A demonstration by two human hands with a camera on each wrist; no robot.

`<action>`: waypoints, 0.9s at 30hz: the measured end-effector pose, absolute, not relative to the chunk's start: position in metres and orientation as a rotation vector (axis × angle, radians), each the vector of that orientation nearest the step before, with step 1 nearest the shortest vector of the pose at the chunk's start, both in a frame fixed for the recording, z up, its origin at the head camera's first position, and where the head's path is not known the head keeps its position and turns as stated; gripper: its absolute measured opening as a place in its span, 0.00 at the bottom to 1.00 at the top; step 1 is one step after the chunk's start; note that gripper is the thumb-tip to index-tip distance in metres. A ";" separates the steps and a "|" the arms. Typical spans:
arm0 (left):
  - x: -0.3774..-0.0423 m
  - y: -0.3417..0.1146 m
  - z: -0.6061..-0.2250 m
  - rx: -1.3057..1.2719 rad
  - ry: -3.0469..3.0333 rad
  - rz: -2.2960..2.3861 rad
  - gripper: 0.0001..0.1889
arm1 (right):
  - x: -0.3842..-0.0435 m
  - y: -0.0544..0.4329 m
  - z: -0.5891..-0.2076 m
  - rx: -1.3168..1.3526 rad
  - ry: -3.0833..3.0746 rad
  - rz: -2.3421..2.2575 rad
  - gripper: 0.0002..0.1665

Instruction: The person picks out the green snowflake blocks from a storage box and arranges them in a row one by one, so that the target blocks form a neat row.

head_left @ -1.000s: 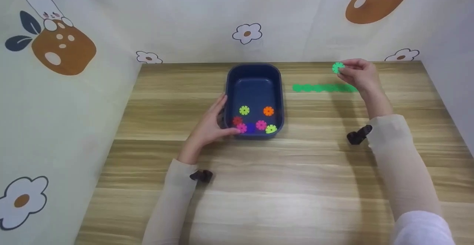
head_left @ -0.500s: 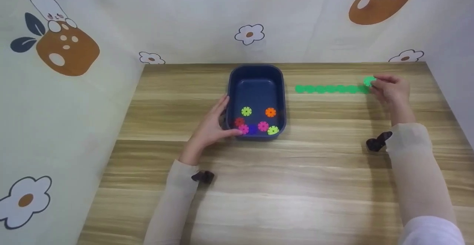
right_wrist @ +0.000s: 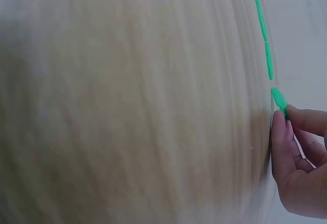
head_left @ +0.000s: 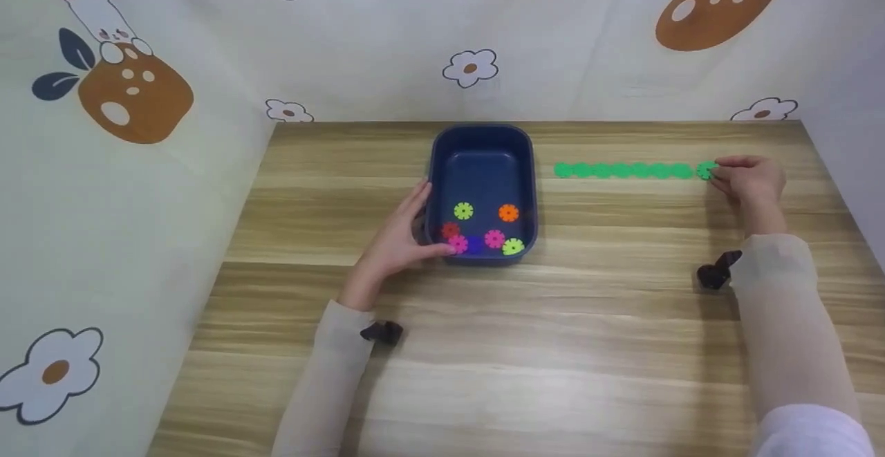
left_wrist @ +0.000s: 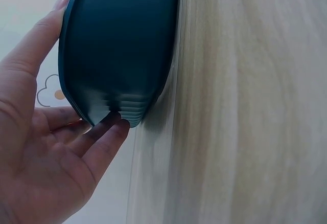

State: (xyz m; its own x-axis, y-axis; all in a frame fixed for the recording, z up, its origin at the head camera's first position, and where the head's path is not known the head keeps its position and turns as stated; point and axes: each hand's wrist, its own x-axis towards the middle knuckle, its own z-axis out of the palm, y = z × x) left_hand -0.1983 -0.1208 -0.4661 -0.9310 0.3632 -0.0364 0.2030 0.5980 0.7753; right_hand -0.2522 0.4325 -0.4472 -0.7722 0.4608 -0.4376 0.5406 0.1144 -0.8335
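In the head view a dark blue plastic bin point(head_left: 482, 140) stands on the table, with several notched plastic discs in bright colours at its near end. My left hand point(head_left: 395, 241) grips the bin's near left corner, thumb at the near rim and fingers along the left side. Several green notched discs form a straight row point(head_left: 622, 171) to the right of the bin. Just past the row's right end, my right hand point(head_left: 752, 184) pinches one more green notched disc point(head_left: 704, 170) low over the table. A small gap shows between it and the row in the right wrist view.
The wood-grain table point(head_left: 525, 346) meets a patterned cloth wall point(head_left: 373, 49) behind the bin and at both sides. A black wrist camera point(head_left: 382, 333) sits on the left sleeve, another black camera point(head_left: 715, 274) on the right one.
My right hand has moved right and down toward the table, carrying the green disc from above the row to beside its right end. My left hand stays on the bin.
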 end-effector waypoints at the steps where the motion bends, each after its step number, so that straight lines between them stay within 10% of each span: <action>1: -0.198 -0.121 -0.466 0.473 2.632 1.244 0.61 | -0.252 0.432 -0.448 1.019 2.332 -1.716 0.08; 13: -0.199 -0.122 -0.466 0.482 2.615 1.265 0.61 | -0.252 0.432 -0.452 0.956 2.497 -1.500 0.08; 27: -0.210 -0.130 -0.457 0.498 2.653 1.292 0.57 | -0.238 0.437 -0.420 0.902 2.072 -2.246 0.07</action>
State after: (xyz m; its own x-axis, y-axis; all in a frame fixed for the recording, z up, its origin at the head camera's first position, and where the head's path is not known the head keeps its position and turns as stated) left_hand -0.2103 -0.1300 -0.4573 -0.9338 0.3576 0.0111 0.2294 0.5744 0.7858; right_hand -0.2378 0.4373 -0.4196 -0.8387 0.3995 -0.3701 0.3366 -0.1540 -0.9290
